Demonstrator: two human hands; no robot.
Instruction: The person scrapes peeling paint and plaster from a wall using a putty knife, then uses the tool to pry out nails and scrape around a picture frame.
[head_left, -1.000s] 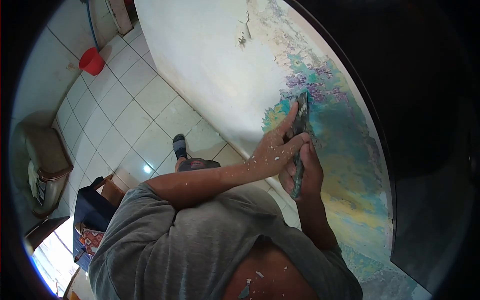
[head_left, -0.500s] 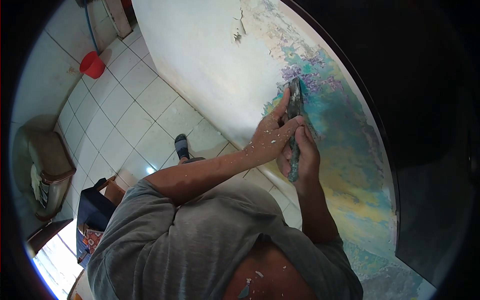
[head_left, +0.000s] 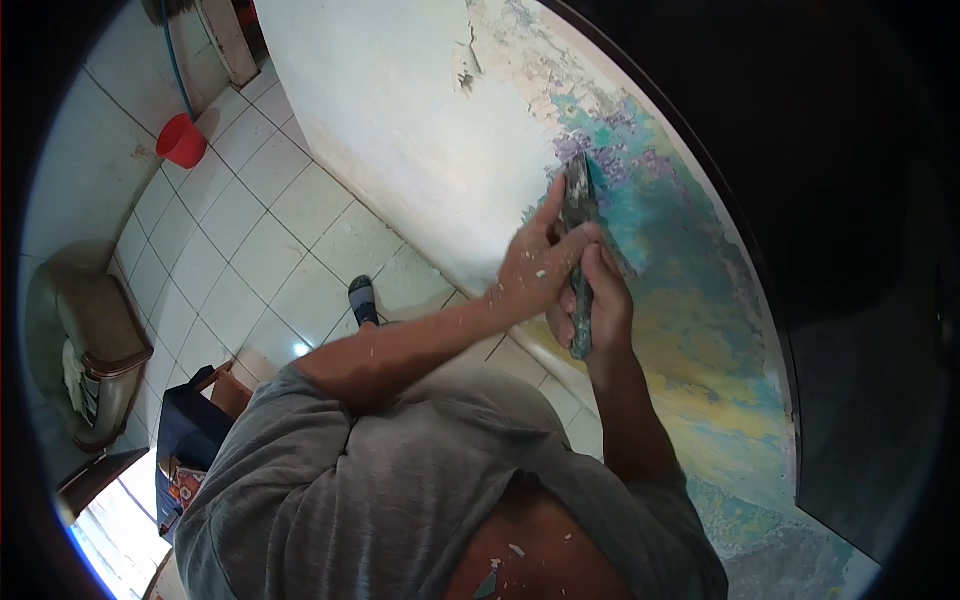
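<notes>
Both hands work one tool against the wall. Farthest left in the head view sit a red bucket (head_left: 181, 140) on the tiled floor (head_left: 260, 250) and an armchair (head_left: 85, 345), well apart from the work. Moving right, the left hand (head_left: 535, 265), speckled with white paint flakes, presses its fingers onto the blade of the scraper (head_left: 577, 250), pinning it to the painted wall (head_left: 400, 130). Just beside and below it, the right hand (head_left: 595, 310) is clenched around the scraper's handle. The scraper lies flat to the wall at the edge where white paint meets the bared teal, purple and yellow layers (head_left: 680, 280).

Its long axis runs almost straight up and down in the picture, with a slight lean; the blade end points up toward the peeling patch (head_left: 468, 70), and the handle end points down toward the person's chest.

As a judgement, the likeliest mishap is the blade skidding off a hard ridge of paint, which would throw the left fingers against the rough wall or the blade's edge. Too steep an angle could gouge the plaster, and falling flakes could reach the eyes.
</notes>
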